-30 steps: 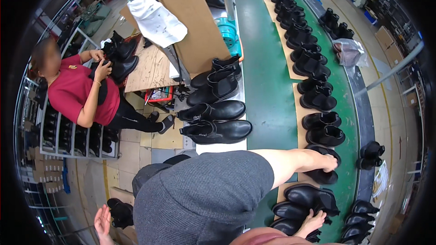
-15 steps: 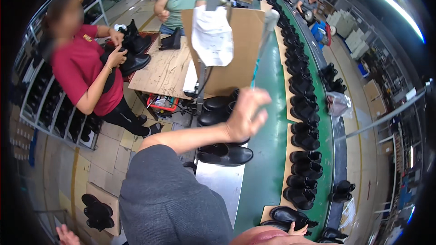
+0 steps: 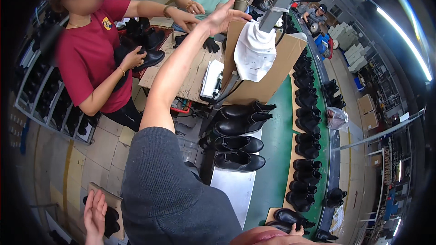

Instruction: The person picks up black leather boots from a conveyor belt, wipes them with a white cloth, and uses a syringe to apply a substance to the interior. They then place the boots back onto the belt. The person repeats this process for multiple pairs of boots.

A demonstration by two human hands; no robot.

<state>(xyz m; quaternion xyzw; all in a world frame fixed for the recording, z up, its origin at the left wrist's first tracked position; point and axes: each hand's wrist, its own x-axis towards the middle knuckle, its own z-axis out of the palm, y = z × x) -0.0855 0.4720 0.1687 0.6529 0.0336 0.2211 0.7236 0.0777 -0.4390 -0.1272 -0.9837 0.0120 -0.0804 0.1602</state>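
Observation:
My left arm, in a dark grey sleeve, stretches far forward. My left hand (image 3: 220,20) is open and empty, fingers spread, beside the top edge of a brown cardboard sheet (image 3: 282,66). A red-shirted person's outstretched hand (image 3: 184,19) comes close to my wrist; whether they touch cannot be seen. At the bottom right, my right hand (image 3: 297,230) has its fingers on a black boot (image 3: 290,217), mostly hidden below. Several more black boots (image 3: 239,160) stand on a metal ledge (image 3: 231,188) beside the green conveyor (image 3: 268,186).
A white cloth (image 3: 255,54) hangs on a metal post before the cardboard. Black gloves (image 3: 211,44) and a white tray (image 3: 211,79) lie on the wooden table (image 3: 159,75). Boots (image 3: 302,199) line the conveyor. Another person's open hand (image 3: 95,213) shows at lower left.
My left hand has swung from above the conveyor forward and left; the pale rod above it is out of sight. The red-shirted person has stretched one arm out. The view has shifted.

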